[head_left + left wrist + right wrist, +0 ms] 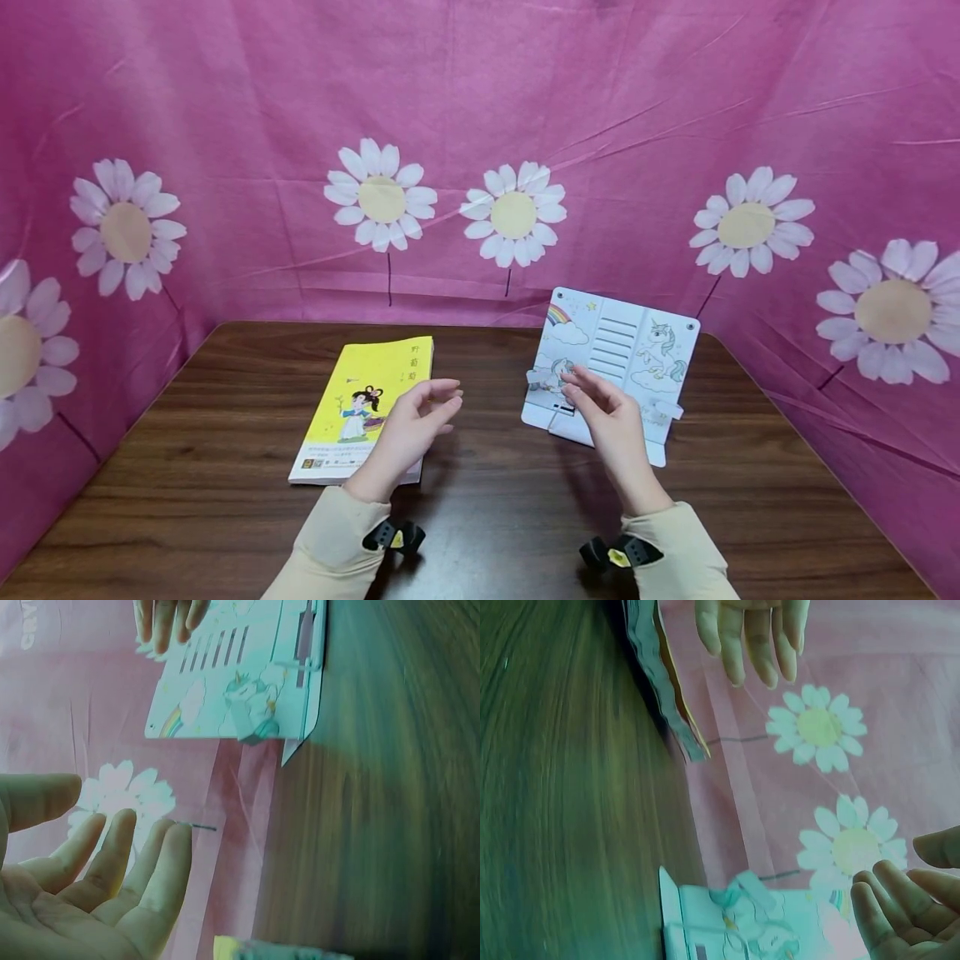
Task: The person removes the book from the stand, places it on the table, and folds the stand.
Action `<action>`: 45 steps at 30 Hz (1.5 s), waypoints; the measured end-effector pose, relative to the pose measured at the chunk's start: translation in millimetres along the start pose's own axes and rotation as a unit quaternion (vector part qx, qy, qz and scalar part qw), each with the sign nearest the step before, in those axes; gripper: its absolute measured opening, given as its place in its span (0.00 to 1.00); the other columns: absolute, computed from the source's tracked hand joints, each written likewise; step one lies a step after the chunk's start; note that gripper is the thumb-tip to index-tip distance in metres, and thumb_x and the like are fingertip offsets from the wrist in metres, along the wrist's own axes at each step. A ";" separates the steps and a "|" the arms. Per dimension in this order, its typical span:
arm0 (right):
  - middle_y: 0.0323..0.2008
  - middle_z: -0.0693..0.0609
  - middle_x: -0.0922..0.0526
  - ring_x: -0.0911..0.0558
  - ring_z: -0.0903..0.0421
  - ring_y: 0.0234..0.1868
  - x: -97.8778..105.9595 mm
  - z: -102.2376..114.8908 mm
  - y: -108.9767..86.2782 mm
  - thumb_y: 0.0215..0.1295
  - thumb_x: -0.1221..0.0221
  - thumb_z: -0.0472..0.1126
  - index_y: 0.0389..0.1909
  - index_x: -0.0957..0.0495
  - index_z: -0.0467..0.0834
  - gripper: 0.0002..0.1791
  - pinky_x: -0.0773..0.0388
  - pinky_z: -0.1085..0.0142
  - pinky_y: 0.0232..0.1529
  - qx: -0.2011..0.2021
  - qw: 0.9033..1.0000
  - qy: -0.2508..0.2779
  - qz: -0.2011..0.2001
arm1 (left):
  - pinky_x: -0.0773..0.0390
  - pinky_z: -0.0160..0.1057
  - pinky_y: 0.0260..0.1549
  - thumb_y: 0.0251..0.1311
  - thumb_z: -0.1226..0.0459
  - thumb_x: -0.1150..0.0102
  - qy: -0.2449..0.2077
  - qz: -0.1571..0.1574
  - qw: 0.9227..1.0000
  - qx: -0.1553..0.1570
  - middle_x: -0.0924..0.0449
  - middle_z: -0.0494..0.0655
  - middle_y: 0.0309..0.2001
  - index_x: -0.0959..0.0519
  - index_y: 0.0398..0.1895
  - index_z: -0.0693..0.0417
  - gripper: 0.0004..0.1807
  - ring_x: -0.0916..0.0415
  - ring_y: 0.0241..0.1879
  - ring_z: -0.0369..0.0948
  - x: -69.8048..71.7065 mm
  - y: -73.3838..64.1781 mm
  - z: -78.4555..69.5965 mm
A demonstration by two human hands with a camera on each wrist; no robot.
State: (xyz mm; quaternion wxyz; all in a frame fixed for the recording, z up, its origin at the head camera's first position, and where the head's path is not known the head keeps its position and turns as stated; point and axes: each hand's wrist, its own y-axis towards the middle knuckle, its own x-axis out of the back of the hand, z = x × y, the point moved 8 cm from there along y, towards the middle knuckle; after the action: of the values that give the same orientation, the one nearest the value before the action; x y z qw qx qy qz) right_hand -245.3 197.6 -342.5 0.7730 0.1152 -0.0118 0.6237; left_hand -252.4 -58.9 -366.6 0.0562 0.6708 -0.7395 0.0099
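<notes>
A thick paperback book point(348, 367) with a yellow cover and a drawn girl lies face up on the left of the table. My left hand point(408, 429) hovers over its right edge, fingers loosely bent and nothing held. On the right, a white book stand point(660, 375) with unicorn and rainbow pictures and a slotted middle leans back, its small page clips at the lower sides. In front of it hangs my right hand point(617, 429), also holding nothing, covering part of its lower middle. The left wrist view shows the left palm point(82, 915) with slightly spread fingers.
The dark wooden table point(487, 517) reaches back to a pink cloth point(450, 83) printed with large white daisies, which surrounds the far side and both flanks. Black camera mounts point(393, 537) are strapped over the cream sleeves point(330, 542) at both wrists.
</notes>
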 end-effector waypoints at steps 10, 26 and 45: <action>0.59 0.46 0.18 0.22 0.80 0.45 29.9 -4.4 5.9 0.71 0.41 0.43 0.64 0.26 0.37 0.24 0.27 0.84 0.48 -0.002 0.998 -0.060 -0.035 | 0.24 0.50 0.60 0.69 0.63 0.43 0.023 0.041 0.999 -0.008 0.23 0.60 0.62 0.27 0.64 0.64 0.23 0.25 0.62 0.53 -29.1 -0.6 -0.6; 0.53 0.63 0.16 0.24 0.83 0.45 85.3 -10.1 17.1 0.71 0.43 0.45 0.62 0.23 0.39 0.22 0.30 0.87 0.48 0.007 0.985 -0.076 -0.157 | 0.37 0.57 0.69 0.71 0.58 0.46 -0.018 0.093 0.995 0.017 0.39 0.62 0.73 0.41 0.74 0.65 0.34 0.43 0.73 0.59 -79.9 -4.5 5.9; 0.70 0.44 0.30 0.30 0.56 0.68 126.8 -48.2 24.0 0.73 0.48 0.50 0.70 0.32 0.44 0.28 0.32 0.63 0.68 -0.111 0.974 -0.056 -0.192 | 0.49 0.55 0.74 0.66 0.48 0.41 -0.062 0.160 0.982 0.075 0.55 0.57 0.79 0.53 0.79 0.61 0.48 0.56 0.78 0.56 -137.5 -14.4 20.3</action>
State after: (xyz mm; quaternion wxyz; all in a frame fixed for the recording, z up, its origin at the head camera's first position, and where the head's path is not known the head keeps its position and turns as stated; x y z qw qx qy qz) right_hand -246.5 333.5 -364.9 0.8842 0.0636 -0.1015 0.4515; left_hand -226.6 74.1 -400.9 -0.0425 0.5457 -0.8363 0.0322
